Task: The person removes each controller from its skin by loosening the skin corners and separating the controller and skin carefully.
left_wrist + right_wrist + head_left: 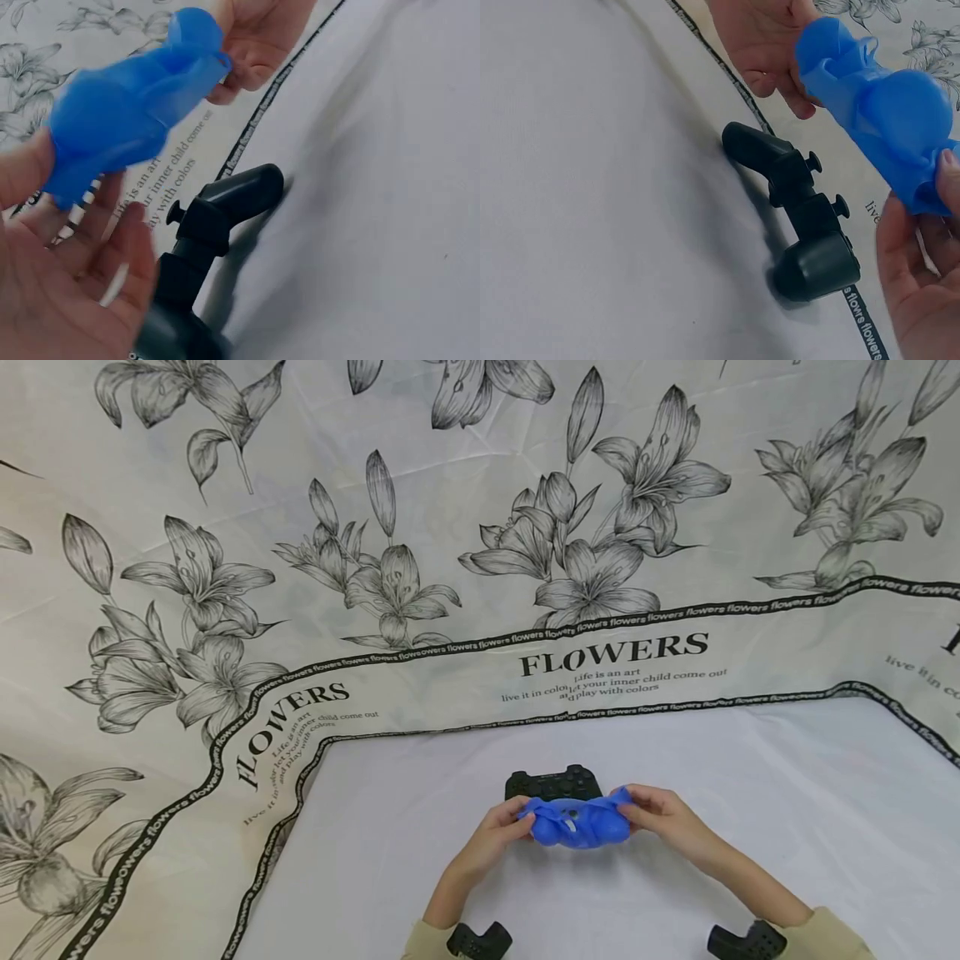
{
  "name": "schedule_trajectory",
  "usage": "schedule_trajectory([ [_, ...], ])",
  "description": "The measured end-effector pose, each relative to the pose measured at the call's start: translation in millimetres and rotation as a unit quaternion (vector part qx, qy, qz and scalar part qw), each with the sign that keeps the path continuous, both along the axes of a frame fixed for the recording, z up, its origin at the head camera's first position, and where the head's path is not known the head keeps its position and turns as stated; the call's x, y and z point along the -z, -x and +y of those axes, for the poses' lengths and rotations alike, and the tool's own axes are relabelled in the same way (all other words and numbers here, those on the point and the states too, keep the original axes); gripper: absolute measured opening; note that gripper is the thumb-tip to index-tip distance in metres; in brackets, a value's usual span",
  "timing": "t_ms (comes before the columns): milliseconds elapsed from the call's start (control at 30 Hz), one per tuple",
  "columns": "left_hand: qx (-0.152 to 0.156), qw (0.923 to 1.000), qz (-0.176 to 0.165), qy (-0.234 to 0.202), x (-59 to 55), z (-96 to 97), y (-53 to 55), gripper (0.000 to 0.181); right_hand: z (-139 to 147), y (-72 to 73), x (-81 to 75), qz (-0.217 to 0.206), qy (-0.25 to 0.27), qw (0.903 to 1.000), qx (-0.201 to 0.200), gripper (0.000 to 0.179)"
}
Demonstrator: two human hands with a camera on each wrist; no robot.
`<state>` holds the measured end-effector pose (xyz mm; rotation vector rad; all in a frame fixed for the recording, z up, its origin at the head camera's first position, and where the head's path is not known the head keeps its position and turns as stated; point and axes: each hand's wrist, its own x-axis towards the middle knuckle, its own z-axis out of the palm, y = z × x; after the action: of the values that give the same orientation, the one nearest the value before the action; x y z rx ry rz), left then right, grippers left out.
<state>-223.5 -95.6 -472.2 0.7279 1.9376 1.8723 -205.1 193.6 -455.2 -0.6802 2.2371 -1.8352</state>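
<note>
A soft blue silicone controller cover [583, 827] is held up between both hands, its surface wrinkled and its two rounded grip ends facing the person. My left hand [491, 833] pinches one end between thumb and fingers. At the opposite end, my right hand [667, 817] grips the rim, with the thumb on the near side in the right wrist view. Just beyond the cover, a black game controller [557, 782] lies on the white cloth; both its thumbsticks [841, 206] show in the right wrist view. The cover partly hides the controller in the head view.
The white tablecloth [405, 827] has a border printed with "FLOWERS" and a black edging band [480, 727]. Behind it rises cloth with drawn lilies [585, 560]. Black wrist devices [480, 941] sit at both beige sleeves [828, 935].
</note>
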Motion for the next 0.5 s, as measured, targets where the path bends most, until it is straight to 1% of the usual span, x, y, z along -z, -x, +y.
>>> schedule_trajectory([
  [100,0.014,0.9998,0.010,-0.009,-0.5,-0.5,-0.5,0.038,2.0,0.5,4.4,-0.010,0.035,0.9992,-0.020,0.037],
  [167,0.016,0.9997,0.014,-0.015,0.1,-0.6,-0.2,0.040,2.5,1.7,6.0,-0.028,0.065,0.9966,-0.043,0.031],
  [267,0.029,0.9991,0.010,-0.028,1.4,0.0,0.5,0.045,2.9,3.1,5.8,-0.064,0.111,0.9880,-0.086,0.030],
  [333,0.045,0.9982,0.005,-0.039,2.1,0.5,0.6,0.048,3.4,2.9,4.7,-0.083,0.134,0.9812,-0.111,0.033],
  [433,0.071,0.9957,0.000,-0.060,2.8,1.9,0.1,0.049,3.6,1.4,3.0,-0.095,0.152,0.9725,-0.149,0.033],
  [500,0.084,0.9938,-0.007,-0.073,2.8,3.1,-0.5,0.050,3.7,0.7,2.6,-0.102,0.151,0.9686,-0.169,0.033],
])
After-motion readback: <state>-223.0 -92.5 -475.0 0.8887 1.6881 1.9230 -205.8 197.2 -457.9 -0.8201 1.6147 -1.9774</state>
